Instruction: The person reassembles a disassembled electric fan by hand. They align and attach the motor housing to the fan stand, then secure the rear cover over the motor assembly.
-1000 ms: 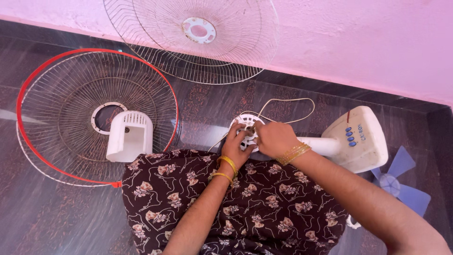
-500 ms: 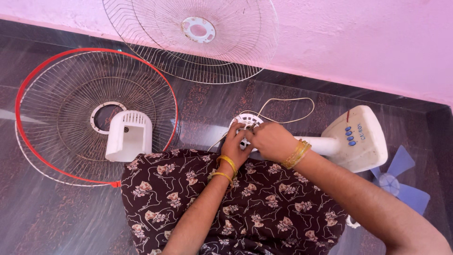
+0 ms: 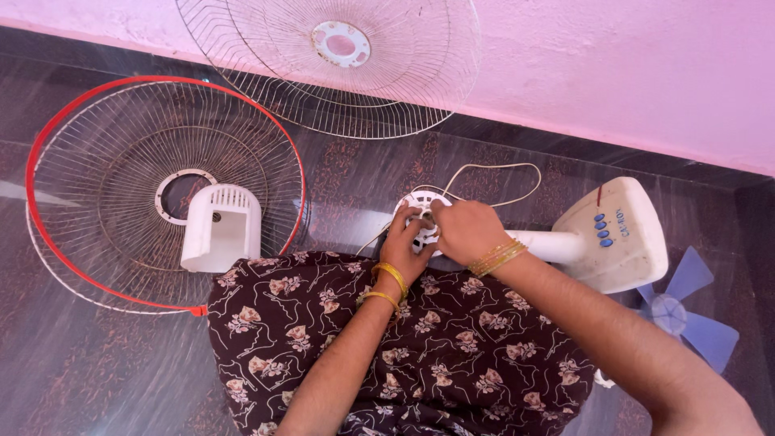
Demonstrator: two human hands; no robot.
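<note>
Both hands meet on a round white fan motor housing (image 3: 421, 216) lying on the floor beside the fan's control base (image 3: 613, 236). Left hand (image 3: 404, 242) curls its fingers around the housing's near edge; right hand (image 3: 467, 230) pinches at its centre, fingers closed.

Glossy stone floor (image 3: 97, 363), thin wire grille (image 3: 121, 161), matt white plastic housing (image 3: 222, 230).

Saw only a small blue label (image 3: 624, 224) beside blue buttons (image 3: 601, 230) on the white fan base (image 3: 626, 258).
</note>
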